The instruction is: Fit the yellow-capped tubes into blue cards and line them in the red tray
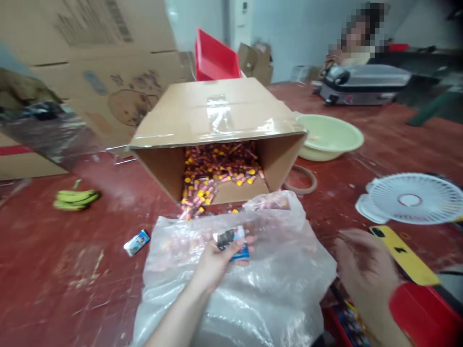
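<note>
My left hand (213, 265) is closed on a small blue and white printed packet (241, 251), thumb on top. It is over a translucent plastic bag (260, 294) spread in front of an open cardboard box (220, 108). Many small pink pieces with yellow ends (224, 161) lie inside the box and spill at its lower left edge. My right hand (367, 262) is smeared by motion beside a yellow phone (407, 255), its fingers unclear. Below it is a red container (340, 320) with colourful small packets. Another blue and white packet (137, 242) lies left of the bag.
Bananas (75, 198) lie on the red floor at left. At right are a white slotted lid (415, 198), a pale green basin (331, 137) and a tape roll (302, 180). Behind stand a red bin (217, 58), a suitcase (365, 84) and a person (356, 43).
</note>
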The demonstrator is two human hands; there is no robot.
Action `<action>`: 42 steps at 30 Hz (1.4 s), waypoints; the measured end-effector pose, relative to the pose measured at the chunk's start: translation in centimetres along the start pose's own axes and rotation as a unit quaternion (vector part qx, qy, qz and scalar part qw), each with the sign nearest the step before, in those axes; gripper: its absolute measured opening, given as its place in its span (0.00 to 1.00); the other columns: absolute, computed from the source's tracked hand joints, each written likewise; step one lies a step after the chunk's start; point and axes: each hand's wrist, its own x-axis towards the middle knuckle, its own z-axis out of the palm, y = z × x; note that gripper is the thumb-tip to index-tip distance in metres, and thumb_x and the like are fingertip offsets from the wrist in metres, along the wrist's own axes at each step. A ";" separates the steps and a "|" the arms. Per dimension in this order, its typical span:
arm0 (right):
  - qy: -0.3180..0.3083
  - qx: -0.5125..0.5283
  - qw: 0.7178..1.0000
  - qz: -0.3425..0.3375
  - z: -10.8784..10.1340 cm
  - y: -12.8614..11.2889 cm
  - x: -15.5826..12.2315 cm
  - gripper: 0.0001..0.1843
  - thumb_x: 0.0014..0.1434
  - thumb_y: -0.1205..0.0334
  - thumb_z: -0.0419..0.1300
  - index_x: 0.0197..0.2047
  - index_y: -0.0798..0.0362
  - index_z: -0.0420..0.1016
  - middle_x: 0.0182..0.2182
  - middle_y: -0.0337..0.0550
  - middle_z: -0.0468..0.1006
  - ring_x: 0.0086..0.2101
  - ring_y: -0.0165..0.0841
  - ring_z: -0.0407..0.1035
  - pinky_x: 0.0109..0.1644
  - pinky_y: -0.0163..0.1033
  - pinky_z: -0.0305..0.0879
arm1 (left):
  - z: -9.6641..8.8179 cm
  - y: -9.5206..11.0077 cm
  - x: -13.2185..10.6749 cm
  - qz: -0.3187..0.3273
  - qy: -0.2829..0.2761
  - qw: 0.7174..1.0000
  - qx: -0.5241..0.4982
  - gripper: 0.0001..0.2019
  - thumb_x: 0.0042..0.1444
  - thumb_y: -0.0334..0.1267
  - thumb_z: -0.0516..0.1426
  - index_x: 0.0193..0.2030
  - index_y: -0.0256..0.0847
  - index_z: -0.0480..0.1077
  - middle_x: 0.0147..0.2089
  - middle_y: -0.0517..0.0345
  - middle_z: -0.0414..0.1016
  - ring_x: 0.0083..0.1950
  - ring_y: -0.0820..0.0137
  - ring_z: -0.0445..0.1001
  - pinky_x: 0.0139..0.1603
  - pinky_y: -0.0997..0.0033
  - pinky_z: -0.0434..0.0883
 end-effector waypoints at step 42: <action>-0.338 0.208 0.900 -0.179 9.0 -13.2 5.6 0.12 0.60 0.67 0.60 0.47 0.48 0.65 0.40 0.41 0.71 0.35 0.29 0.67 0.39 0.36 0.67 | -0.5 -0.4 0.9 -0.003 0.011 1.000 -0.021 0.23 0.38 0.49 0.70 0.36 0.34 0.77 0.33 0.50 0.79 0.33 0.63 0.77 0.32 0.66 0.76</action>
